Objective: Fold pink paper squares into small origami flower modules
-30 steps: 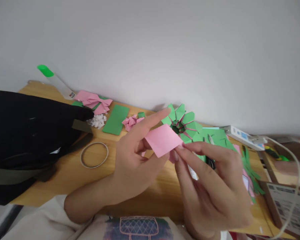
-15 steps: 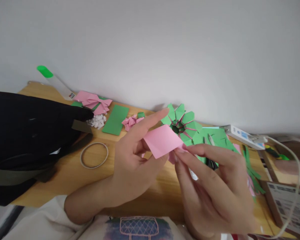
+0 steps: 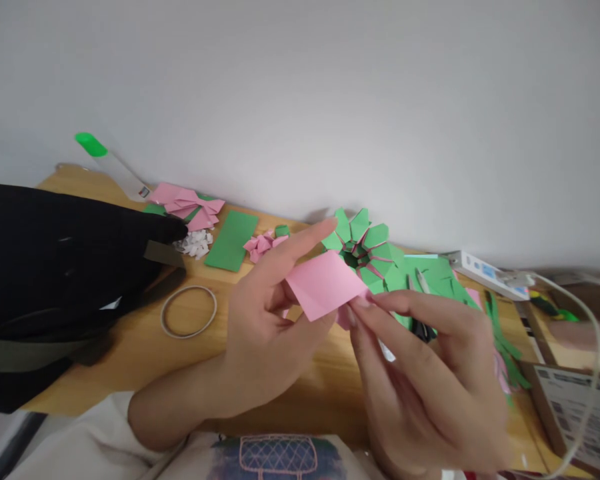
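Note:
A piece of pink folded paper is held up over the desk between both hands. My left hand supports it from the left, its thumb beneath the near edge and its index finger stretched out past the far edge. With thumb and fingertips, my right hand pinches the paper's right corner, where smaller folds show. Part of the paper's underside is hidden by the fingers. Just beyond the hands stands a ring of green and pink folded paper pieces.
Left on the wooden desk are a black bag, a tape-like ring, white scraps, a green sheet and pink folded pieces. A power strip with a white cable lies at right, near a box.
Almost nothing differs. Both hands keep their grip on the pink paper, whose near corner has dipped very slightly.

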Motion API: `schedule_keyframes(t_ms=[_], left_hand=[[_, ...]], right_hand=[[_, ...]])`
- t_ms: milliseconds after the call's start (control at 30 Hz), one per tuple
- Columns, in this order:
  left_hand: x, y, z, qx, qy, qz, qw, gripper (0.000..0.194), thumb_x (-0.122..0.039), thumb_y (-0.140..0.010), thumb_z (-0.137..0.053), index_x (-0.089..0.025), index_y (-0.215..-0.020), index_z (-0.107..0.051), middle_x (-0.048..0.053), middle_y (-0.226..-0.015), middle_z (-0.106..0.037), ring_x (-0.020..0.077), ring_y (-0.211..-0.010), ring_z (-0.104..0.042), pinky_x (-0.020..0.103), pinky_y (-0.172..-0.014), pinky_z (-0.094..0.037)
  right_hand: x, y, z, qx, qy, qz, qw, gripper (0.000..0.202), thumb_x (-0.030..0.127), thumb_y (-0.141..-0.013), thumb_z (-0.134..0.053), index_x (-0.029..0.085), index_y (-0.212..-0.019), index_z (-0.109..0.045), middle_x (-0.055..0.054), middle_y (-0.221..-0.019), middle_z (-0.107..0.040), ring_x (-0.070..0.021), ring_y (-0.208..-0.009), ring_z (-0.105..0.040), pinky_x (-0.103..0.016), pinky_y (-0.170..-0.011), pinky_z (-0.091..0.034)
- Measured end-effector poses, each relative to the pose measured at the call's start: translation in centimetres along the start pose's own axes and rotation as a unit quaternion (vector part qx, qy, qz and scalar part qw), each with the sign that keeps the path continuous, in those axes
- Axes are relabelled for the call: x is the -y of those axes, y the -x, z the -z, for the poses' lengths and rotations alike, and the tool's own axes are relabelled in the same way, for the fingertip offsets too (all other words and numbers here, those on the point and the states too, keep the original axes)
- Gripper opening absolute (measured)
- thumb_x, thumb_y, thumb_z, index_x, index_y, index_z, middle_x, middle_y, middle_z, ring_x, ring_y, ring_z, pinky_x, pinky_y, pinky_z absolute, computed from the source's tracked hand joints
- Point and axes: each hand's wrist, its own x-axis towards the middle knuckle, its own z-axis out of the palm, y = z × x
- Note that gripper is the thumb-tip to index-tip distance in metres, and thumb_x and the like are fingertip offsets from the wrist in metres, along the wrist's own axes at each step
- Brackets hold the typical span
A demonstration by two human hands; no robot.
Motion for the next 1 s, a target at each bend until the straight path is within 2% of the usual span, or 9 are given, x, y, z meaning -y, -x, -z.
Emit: schedule_keyframes(t_ms=[100, 200, 400, 567, 867, 1000], left_hand=[[-0.07, 0.03, 0.05, 0.01, 0.007, -0.004, 1.0, 0.048, -0.004, -0.08, -0.066, -0.026, -0.123, -0.062, -0.003, -0.086, -0.076, 0.0126, -0.07, -0.073, 0.018, -0.06, -0.062], [-0.1, -0.02, 0.07, 0.015, 0.011, -0.014, 1.0, 0.048, -0.003, -0.081, -0.065, -0.024, -0.124, -0.062, -0.003, -0.085, -0.076, 0.0097, -0.062, -0.071, 0.018, -0.059, -0.062], [0.06, -0.01, 0.08, 0.008, -0.001, -0.023, 1.0, 0.049, -0.004, -0.08, -0.067, -0.023, -0.125, -0.061, -0.001, -0.09, -0.076, 0.0152, -0.08, -0.074, 0.019, -0.061, -0.062], [-0.01, 0.19, 0.06, -0.01, -0.015, -0.011, 1.0, 0.051, -0.005, -0.078, -0.069, -0.028, -0.123, -0.063, -0.001, -0.107, -0.074, 0.0175, -0.089, -0.074, 0.019, -0.067, -0.063], [0.0, 0.15, -0.03, -0.011, -0.019, -0.029, 0.999, 0.049, -0.006, -0.079, -0.069, -0.025, -0.124, -0.062, 0.001, -0.11, -0.074, 0.0121, -0.078, -0.073, 0.017, -0.065, -0.063], [0.07, 0.22, 0.01, -0.011, -0.023, -0.018, 1.0, 0.051, -0.005, -0.079, -0.068, -0.028, -0.125, -0.062, -0.002, -0.103, -0.075, 0.0142, -0.081, -0.074, 0.017, -0.063, -0.063]], right_hand=[[0.17, -0.12, -0.06, -0.037, -0.019, -0.04, 0.998, 0.026, 0.007, -0.08, -0.07, 0.022, -0.101, -0.071, -0.004, -0.094, -0.068, -0.0188, -0.083, -0.064, -0.039, -0.071, -0.05], [0.34, -0.23, -0.21, -0.04, -0.022, -0.036, 0.998, 0.024, 0.007, -0.08, -0.07, 0.022, -0.098, -0.072, -0.003, -0.093, -0.068, -0.0183, -0.081, -0.065, -0.038, -0.069, -0.05], [0.53, -0.27, -0.11, -0.045, -0.026, -0.041, 0.998, 0.022, 0.007, -0.079, -0.071, 0.021, -0.097, -0.072, -0.003, -0.091, -0.068, -0.0179, -0.08, -0.064, -0.04, -0.071, -0.05], [0.5, -0.14, -0.15, -0.051, -0.022, -0.044, 0.998, 0.026, 0.008, -0.079, -0.072, 0.023, -0.1, -0.071, -0.003, -0.093, -0.068, -0.018, -0.082, -0.064, -0.04, -0.072, -0.05], [0.56, -0.18, -0.36, -0.053, -0.031, -0.044, 0.997, 0.025, 0.008, -0.079, -0.072, 0.021, -0.099, -0.072, -0.003, -0.094, -0.068, -0.0186, -0.083, -0.064, -0.04, -0.072, -0.049], [0.54, -0.22, -0.29, -0.051, -0.03, -0.04, 0.997, 0.025, 0.006, -0.078, -0.073, 0.02, -0.098, -0.072, -0.004, -0.093, -0.068, -0.0184, -0.082, -0.064, -0.039, -0.071, -0.049]])
